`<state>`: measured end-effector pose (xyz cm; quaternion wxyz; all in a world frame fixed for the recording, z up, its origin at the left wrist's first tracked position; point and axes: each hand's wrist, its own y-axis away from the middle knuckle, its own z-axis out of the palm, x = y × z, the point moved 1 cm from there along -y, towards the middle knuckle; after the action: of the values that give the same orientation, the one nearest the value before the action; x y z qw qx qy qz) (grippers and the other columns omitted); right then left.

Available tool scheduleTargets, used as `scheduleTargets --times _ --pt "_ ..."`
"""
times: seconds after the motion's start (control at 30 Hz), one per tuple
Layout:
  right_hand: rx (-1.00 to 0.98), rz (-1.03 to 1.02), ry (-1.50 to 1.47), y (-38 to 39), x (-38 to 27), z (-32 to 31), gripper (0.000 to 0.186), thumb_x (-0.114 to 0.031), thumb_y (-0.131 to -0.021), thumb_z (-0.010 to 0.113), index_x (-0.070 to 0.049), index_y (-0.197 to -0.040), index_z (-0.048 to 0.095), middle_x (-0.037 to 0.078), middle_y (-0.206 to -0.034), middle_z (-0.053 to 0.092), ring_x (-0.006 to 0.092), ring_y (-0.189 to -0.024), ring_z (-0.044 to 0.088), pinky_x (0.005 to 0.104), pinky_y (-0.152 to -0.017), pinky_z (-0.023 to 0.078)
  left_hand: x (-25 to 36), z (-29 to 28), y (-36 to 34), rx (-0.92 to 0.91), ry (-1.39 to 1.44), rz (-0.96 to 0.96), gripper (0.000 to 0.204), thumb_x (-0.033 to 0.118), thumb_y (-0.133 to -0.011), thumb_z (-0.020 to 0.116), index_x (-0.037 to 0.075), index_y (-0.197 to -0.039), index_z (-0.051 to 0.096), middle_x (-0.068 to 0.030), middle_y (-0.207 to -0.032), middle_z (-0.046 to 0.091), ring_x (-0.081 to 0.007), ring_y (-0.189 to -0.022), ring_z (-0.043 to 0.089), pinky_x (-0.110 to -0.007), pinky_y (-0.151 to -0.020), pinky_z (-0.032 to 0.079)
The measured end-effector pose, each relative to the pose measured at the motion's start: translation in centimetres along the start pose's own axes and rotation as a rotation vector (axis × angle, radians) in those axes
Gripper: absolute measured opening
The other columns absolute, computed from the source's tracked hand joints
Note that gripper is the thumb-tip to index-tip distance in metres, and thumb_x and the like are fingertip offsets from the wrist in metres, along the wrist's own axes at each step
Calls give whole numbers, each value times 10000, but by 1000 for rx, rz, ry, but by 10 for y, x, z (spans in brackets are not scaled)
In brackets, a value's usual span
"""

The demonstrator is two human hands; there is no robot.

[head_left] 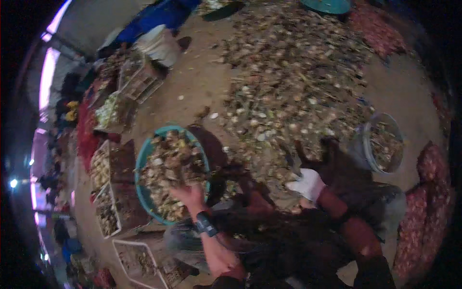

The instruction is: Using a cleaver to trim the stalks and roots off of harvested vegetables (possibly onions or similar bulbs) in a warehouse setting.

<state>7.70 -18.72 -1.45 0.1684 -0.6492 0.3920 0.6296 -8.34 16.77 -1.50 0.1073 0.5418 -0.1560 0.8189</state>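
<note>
The bare left hand (191, 196) reaches over the near right side of a teal basin (139, 188), its fingers at the heaped brown and pale bulbs (166, 159). These bulbs spread beneath and beyond the fingertips; blur hides whether the fingers close on one, so I cannot tell. A dark wristband (206, 224) sits behind that hand.

The right hand (312, 185), in a white glove, is well apart to the right of the left fingers. Its fingers point leftward, and whether they grip anything cannot be told.

Beyond the right fingers, a broad heap (288, 86) of similar bulbs and dry scraps covers the floor (192, 91). To their right stands a tilted pale bucket (358, 149) holding scraps; farther right lie reddish sacks (411, 231). Left of the left fingers, past the basin, is a white-rimmed crate (110, 166) with pale contents.
</note>
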Motion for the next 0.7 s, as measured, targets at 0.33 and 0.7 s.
scheduleTargets --times 0.33,0.7 --pt "237 232 -34 18 -62 -76 358 -267 -752 709 -33 -1011 624 108 -815 649 233 -722 628 327 -698 499 -136 92 124 -1141 -1698 -148 225 194 -807 595 10 -936 617 -186 -827 633 -337 -767 625 -419 -646 508" --pt "381 212 208 9 -67 -86 311 -288 -729 700 -58 -933 655 163 -873 653 337 -856 635 401 -754 498 -253 117 175 -1052 -1365 -178 327 294 -806 629 50 -1023 627 -209 -798 658 -404 -785 634 -494 -640 496"
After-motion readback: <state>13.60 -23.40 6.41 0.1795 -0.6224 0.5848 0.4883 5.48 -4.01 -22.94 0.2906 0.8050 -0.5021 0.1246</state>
